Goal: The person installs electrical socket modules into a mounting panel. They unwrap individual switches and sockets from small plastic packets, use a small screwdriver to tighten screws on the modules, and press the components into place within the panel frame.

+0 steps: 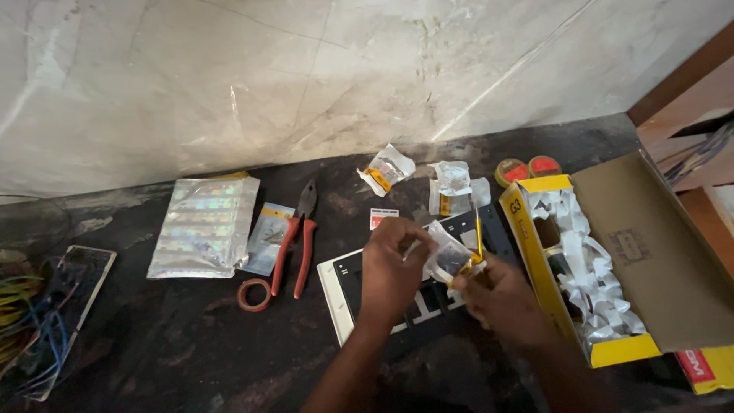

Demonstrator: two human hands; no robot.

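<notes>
Both your forearms come up from the bottom edge and converge. Your left hand (pixel 394 268) is knuckles-up, fingers (pixel 413 235) curled and pinched at the tips. Your right hand (pixel 501 294), just beside the left hand, is half-closed, its fingertips meeting the left hand's.

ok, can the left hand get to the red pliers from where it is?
Probably yes. The pliers lie in the open on the dark counter, just left of the left hand, with only a tape roll nearby. But both hands are busy on a small clear packet, so the left hand must let go first.
</notes>
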